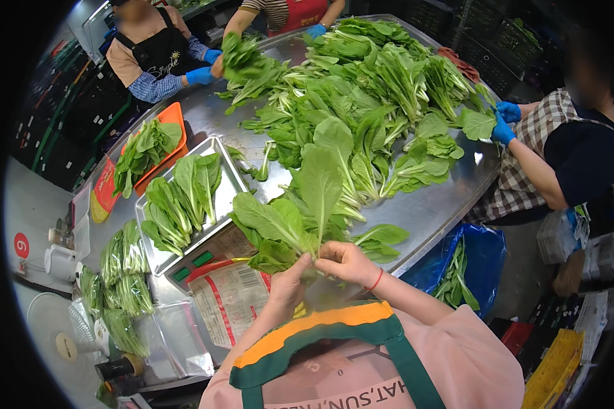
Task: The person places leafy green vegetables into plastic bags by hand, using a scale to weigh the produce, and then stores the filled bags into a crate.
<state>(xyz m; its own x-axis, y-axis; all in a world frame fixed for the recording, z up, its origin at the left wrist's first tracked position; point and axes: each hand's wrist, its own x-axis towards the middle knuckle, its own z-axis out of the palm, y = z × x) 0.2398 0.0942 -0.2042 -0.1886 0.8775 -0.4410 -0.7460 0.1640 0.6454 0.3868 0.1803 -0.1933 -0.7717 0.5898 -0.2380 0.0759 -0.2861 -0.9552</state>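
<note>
My left hand (290,278) grips the stem end of a bunch of leafy greens (281,225) just in front of my apron. Thumb and fingers of my right hand (349,263) pinch the stems at the same spot, below one upright leaf. A large heap of the same greens (358,102) spreads over the metal table (414,225) beyond my hands. To the left, a metal tray (230,179) with several bunches rests on a scale (194,263). A printed plastic bag (230,301) lies beside my left forearm.
An orange basket (181,140) of greens stands behind the tray. Bagged greens (125,276), clear plastic bags (176,337) and a fan (61,337) are at left. A blue bag (486,255) with leaves hangs low right. Co-workers in blue gloves handle greens across the table and at right.
</note>
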